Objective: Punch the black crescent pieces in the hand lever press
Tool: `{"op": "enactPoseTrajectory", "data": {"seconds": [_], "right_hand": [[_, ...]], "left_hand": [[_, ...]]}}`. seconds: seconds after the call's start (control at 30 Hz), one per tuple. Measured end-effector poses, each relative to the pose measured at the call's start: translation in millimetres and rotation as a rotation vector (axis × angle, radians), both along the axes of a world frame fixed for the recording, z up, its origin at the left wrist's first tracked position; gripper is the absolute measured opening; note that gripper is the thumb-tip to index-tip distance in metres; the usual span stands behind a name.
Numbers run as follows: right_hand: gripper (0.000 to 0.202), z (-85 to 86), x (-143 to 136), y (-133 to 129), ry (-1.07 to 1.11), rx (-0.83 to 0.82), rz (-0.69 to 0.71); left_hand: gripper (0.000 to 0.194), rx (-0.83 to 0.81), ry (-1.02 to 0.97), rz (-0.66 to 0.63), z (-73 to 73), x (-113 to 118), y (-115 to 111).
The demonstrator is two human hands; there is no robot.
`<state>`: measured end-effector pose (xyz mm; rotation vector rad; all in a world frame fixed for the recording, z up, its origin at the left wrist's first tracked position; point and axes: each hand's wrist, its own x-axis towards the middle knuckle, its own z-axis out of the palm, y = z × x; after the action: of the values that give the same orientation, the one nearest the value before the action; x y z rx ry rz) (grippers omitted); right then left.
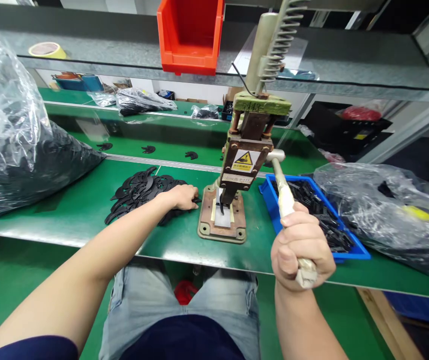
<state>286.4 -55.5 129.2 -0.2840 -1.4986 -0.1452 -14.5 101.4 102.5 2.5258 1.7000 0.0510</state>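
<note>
My right hand (302, 247) is wrapped around the tape-covered lever handle (285, 192) of a hand press (248, 150). My left hand (184, 197) is closed at the right edge of a pile of black curved plastic pieces (139, 192). A dark tip of one black piece (197, 200) shows at its fingertips, just left of the press base (204, 217); the rest is hidden by the hand. Under the ram, a small black part (221, 206) lies on the light metal plate (222, 219) of the press.
A blue tray (353, 250) of black parts stands right of the press, beside a clear plastic bag (394, 205). At the left sits a large bag of black pieces (30, 155). Several black pieces (148, 149) lie on the strip behind. An orange bin (189, 62) rests on the shelf above.
</note>
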Motion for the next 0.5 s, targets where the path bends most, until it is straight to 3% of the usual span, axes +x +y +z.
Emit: {"op": "enactPoseTrajectory", "data": {"seconds": [0.13, 0.23, 0.4, 0.5], "right_hand": [[0.02, 0.9, 0, 0, -0.023, -0.002, 0.022], [0.02, 0.7, 0, 0, -0.01, -0.003, 0.021], [0.022, 0.5, 0, -1, -0.005, 0.0, 0.005], [0.022, 1.1, 1, -1, -0.028, -0.004, 0.012]], "left_hand": [[0.085, -0.032, -0.008, -0.116, 11.9, -17, 3], [0.094, -0.064, 0.054, -0.144, 9.5, -20, 2], [0.08, -0.026, 0.053, -0.134, -0.4, -7, 2], [0.053, -0.006, -0.049, -0.093, 4.7, -5, 0]]}}
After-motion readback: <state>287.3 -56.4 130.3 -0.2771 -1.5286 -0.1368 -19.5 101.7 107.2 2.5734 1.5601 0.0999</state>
